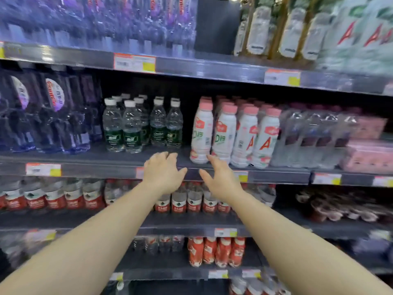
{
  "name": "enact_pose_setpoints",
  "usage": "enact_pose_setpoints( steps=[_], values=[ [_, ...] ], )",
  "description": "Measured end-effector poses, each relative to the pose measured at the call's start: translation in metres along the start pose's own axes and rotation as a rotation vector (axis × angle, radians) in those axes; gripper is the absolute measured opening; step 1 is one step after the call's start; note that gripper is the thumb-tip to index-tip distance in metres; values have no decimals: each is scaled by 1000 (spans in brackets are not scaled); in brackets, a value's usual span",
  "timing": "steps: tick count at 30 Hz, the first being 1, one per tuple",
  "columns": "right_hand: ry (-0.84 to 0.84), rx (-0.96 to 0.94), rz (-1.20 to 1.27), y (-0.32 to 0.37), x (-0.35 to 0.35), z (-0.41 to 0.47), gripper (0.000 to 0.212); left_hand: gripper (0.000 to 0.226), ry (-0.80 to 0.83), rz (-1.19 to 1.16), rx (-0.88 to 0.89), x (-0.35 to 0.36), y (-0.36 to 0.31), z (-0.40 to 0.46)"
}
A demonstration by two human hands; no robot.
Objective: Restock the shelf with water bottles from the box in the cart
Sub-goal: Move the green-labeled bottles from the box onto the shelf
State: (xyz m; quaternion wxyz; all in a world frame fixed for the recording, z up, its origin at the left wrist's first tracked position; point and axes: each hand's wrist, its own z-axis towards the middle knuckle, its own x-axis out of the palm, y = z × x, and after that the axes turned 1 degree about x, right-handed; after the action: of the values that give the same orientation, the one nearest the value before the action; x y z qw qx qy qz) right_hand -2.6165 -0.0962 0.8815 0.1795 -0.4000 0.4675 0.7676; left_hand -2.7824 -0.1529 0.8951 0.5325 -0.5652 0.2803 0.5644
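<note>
Several clear water bottles (131,126) with white caps and green labels stand upright in rows on the middle shelf (89,158). A bare strip of shelf lies in front of them. My left hand (162,172) reaches toward the shelf's front edge, just below and right of these bottles, fingers spread and holding nothing. My right hand (221,179) is beside it, also empty with fingers apart, just below the white bottles with pink caps (225,133). The cart and its box are out of view.
Purple-tinted bottles (51,111) stand left of the water. Shrink-wrapped packs (314,137) sit at the right. Red-labelled bottles (180,203) fill the shelf below, red bottles (217,252) lower still. The shelf above (191,67) overhangs, carrying price tags.
</note>
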Motion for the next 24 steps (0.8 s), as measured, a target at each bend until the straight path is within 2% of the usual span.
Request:
enact_pose_setpoints(
  steps=[3,8,12,17,24],
  values=[
    [-7,101,-221,-88,-69,-69,63,68,96,125,139,47,-105,-30],
    [-97,422,-535,-228,-203,-193,65,69,194,128,483,110,-312,-88],
    [-187,628,-560,-306,-288,-275,66,67,218,82,723,143,-454,-134],
    [-300,844,-565,-397,-351,-357,64,67,275,27,962,194,-596,-170],
    [-419,1036,-587,-533,-430,-384,61,69,346,-3,1137,275,-773,-157]
  ],
)
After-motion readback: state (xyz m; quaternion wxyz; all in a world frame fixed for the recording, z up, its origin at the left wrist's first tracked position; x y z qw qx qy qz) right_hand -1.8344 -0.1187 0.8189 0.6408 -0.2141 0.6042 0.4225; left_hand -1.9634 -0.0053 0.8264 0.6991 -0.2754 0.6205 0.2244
